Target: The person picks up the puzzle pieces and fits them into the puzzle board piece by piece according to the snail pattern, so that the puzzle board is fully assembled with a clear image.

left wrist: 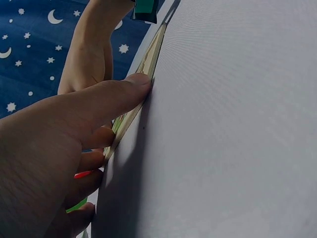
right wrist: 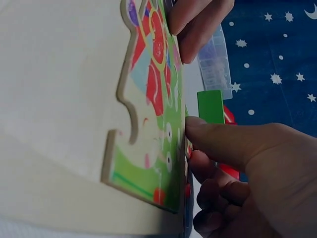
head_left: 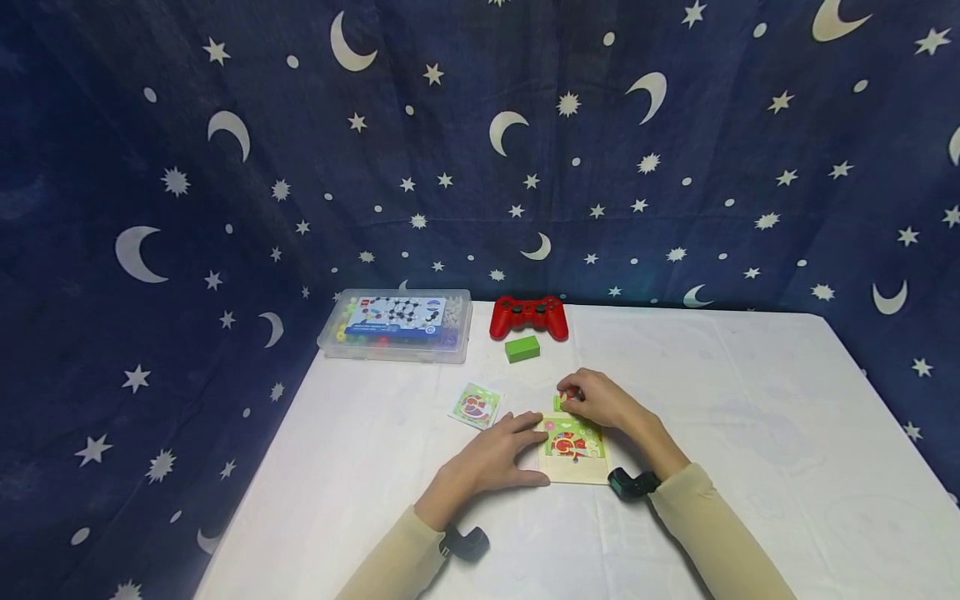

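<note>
A pale wooden puzzle board (head_left: 573, 473) lies on the table, with jigsaw pieces (right wrist: 153, 94) showing a colourful snail on green laid over its far part. Its near strip is bare wood. My left hand (head_left: 491, 457) rests at the board's left side with fingers extended, fingertips and thumb touching its edge. Just beyond the far edge, my right hand (head_left: 603, 400) pinches a small green-and-red puzzle piece (head_left: 558, 404) between thumb and fingers, which hide most of it. A square card (head_left: 476, 404) with a similar snail picture lies beyond the left hand.
At the back of the white table (head_left: 750, 433) lies a red game controller (head_left: 528, 317), with a green block (head_left: 522, 348) before it. Left of these is a clear plastic case (head_left: 397, 325) of small coloured parts. A dark star-and-moon curtain (head_left: 465, 167) hangs behind.
</note>
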`<state>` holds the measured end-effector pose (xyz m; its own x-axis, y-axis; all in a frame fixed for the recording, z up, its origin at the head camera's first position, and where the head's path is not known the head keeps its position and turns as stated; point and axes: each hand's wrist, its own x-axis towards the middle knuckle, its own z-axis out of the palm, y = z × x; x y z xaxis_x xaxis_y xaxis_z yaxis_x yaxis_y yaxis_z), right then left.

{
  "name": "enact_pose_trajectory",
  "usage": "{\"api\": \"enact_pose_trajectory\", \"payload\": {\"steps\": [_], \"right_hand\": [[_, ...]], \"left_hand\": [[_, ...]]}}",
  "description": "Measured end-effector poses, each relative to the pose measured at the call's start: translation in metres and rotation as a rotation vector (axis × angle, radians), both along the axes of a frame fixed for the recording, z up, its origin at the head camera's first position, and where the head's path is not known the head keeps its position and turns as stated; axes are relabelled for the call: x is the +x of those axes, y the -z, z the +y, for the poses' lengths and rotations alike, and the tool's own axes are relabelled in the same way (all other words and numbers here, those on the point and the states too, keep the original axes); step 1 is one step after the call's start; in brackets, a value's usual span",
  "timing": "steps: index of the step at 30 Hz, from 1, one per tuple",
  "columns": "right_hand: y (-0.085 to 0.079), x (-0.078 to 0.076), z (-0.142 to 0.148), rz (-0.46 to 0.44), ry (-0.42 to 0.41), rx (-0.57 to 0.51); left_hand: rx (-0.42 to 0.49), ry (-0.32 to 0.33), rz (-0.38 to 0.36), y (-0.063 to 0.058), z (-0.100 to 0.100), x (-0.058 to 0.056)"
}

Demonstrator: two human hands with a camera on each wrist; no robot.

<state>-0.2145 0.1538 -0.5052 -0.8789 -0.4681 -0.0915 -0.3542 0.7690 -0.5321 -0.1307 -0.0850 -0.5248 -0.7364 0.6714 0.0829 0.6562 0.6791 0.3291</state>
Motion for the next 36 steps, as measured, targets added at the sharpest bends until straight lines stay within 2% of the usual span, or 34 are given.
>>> {"api": "enact_pose_trajectory", "payload": {"steps": [27,36], "right_hand": [[-0.003,0.007,0.003,-0.001,0.058,-0.088],[-0.010,0.019,0.003,-0.032,0.059,-0.125]], "left_hand": [[-0.007,0.008,0.022,0.001,0.001,0.001],[-0.004,-0.002,0.010,0.002,0.000,0.001]]}}
